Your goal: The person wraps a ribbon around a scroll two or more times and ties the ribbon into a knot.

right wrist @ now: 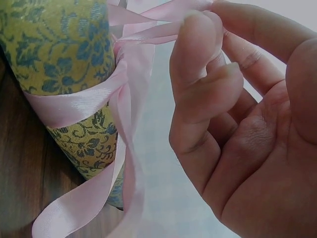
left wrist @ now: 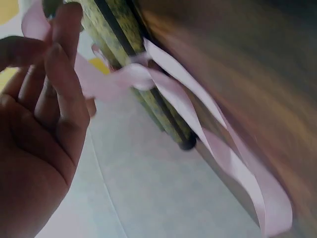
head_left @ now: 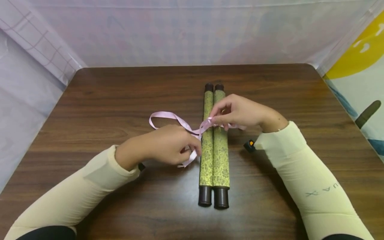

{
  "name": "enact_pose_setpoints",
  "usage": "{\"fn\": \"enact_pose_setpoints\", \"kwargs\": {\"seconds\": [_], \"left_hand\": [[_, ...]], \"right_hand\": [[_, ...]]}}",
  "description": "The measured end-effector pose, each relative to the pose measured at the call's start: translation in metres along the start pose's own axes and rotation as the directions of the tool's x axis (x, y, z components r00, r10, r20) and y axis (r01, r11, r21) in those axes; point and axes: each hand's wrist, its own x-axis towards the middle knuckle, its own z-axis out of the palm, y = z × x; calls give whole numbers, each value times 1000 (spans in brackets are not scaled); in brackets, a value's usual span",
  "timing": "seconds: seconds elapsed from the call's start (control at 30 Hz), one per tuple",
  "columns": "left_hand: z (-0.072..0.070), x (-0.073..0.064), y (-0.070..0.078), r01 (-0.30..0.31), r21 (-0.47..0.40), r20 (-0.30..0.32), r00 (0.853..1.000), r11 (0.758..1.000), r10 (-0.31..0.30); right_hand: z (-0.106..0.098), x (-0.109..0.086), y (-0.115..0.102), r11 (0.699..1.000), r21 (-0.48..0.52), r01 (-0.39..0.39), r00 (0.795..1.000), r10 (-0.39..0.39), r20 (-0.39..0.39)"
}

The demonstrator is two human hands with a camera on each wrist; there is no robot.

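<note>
A rolled scroll [head_left: 221, 163] in yellow-green floral brocade lies on the table, its two rolls side by side with dark end knobs. Pink ribbon [head_left: 163, 114] wraps its middle, and a long loop trails to the left. My left hand [head_left: 168, 145], left of the scroll, pinches a ribbon end between thumb and fingers; the left wrist view shows that ribbon [left wrist: 106, 84] stretching from the fingers to the brocade. Over the right roll, my right hand [head_left: 240, 111] pinches a ribbon loop at the fingertips. The right wrist view shows the ribbon band [right wrist: 74, 106] crossing the brocade, with gathered strands beside it.
The scroll rests on a dark wood-grain table [head_left: 120, 90]. A pale curtain [head_left: 180, 36] hangs behind the far edge, and a printed cloth [head_left: 360, 63] with a yellow shape hangs at the right. Small black wrist devices sit by both cream sleeves [head_left: 288, 150].
</note>
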Motion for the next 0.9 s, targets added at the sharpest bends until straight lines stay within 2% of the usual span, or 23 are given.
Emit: {"fn": "enact_pose_setpoints", "kwargs": {"seconds": [0.17,0.33,0.43,0.53,0.67,0.77,0.9], "left_hand": [[8,10,10,-44,35,-21,999,998,45],[14,22,21,-58,92,-85,994,994,66],[16,31,27,-12,143,-133,991,990,31],[18,40,31,78,143,-163,985,987,-54],[19,51,36,193,133,-186,968,972,-167],[20,57,38,219,135,-181,964,966,-193],[23,65,41,211,151,-167,968,966,-186]], "right_hand": [[0,0,1,1000,8,-8,1000,8,0],[0,0,3,1000,2,21,1000,-21,0],[-1,-1,3,999,-10,37,999,-37,-5],[-1,-1,4,999,-16,51,999,-51,-14],[-1,0,4,997,-33,66,997,-67,-34],[-1,0,4,997,-36,65,997,-66,-29],[-2,0,4,997,-40,63,998,-64,-23]]}}
